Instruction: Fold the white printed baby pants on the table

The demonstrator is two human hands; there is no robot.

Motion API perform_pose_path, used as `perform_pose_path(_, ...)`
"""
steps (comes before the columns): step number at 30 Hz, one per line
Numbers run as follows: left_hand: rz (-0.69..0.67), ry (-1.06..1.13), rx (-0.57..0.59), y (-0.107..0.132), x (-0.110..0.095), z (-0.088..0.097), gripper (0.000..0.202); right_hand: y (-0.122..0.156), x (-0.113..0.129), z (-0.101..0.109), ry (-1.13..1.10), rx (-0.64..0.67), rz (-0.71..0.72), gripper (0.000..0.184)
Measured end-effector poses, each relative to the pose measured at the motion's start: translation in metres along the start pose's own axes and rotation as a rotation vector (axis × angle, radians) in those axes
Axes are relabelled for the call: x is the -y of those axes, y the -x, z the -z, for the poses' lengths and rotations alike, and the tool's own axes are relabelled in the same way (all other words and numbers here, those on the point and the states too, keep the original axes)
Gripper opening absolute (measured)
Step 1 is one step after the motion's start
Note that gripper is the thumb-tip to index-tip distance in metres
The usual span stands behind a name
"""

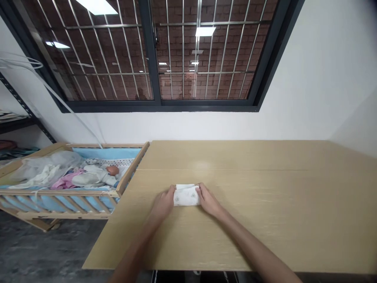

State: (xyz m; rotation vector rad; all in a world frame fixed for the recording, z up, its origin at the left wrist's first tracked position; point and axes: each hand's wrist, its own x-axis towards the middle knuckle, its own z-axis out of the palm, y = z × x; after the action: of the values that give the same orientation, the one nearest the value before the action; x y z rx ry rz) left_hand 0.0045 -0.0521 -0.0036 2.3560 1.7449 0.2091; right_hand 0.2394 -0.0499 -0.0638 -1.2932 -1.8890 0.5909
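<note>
Left hand (pixel 165 202) and right hand (pixel 207 201) grip folded white cloth (pixel 186 197) at opposite sides; table (pixel 279 212) extends broadly rightward, crib (pixel 133 169) beside left edge.

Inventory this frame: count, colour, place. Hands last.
Table: 1, light wood, centre to right
Folded item: 1, white, printed, table middle
Crib: 1, light wood, blue lining, left
Doll-like figure: 1, white clothes, in crib
Cloth: 1+, pink, in crib
Netting: 1, whitish, in crib
Cable: 1+, white, upper left
Shelf: 1, dark, left
Wall: 1+, white, back
Window: 1, dark frame, top
Bars: many, silver, behind glass
Bricks: many, brownish, behind bars
Floor: 1, grey, lower left
Forearms: 2, bare, lower centre
Left hand, right hand: 2, bare, gripping folded item
</note>
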Motion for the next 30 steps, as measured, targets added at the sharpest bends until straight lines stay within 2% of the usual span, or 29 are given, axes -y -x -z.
perform_pose_path(6,0.05,-0.106,-0.076,-0.047,-0.001,-0.014,0.032,-0.031,-0.016,-0.027,0.274,-0.137,-0.212,0.03)
perform_pose_path(11,0.082,-0.141,-0.154,-0.058,0.0,-0.029,0.029,-0.034,-0.013,-0.031,0.391,-0.148,-0.279,0.03)
perform_pose_path(13,0.088,-0.138,-0.23,-0.052,-0.005,-0.031,0.032,-0.031,-0.007,-0.03,0.468,-0.184,-0.218,0.031)
perform_pose_path(16,0.051,-0.116,-0.333,-0.037,-0.018,-0.037,0.045,-0.024,0.004,-0.033,0.586,-0.219,0.061,0.048)
perform_pose_path(18,-0.069,-0.062,-0.369,-0.028,-0.027,-0.045,0.055,-0.019,0.01,-0.04,0.581,-0.136,0.238,0.06)
perform_pose_path(21,-0.27,0.04,-0.342,-0.02,-0.032,-0.061,0.064,-0.012,0.012,-0.051,0.529,0.066,0.336,0.077)
perform_pose_path(23,-0.284,0.056,-0.262,-0.017,-0.029,-0.07,0.068,-0.009,0.008,-0.054,0.526,0.148,0.327,0.077)
perform_pose_path(26,-0.24,0.011,-0.156,-0.016,-0.02,-0.08,0.073,-0.007,0.001,-0.048,0.539,0.198,0.277,0.072)
perform_pose_path(30,-0.25,-0.057,-0.14,-0.012,-0.002,-0.088,0.07,-0.006,-0.008,-0.03,0.506,0.223,0.171,0.068)
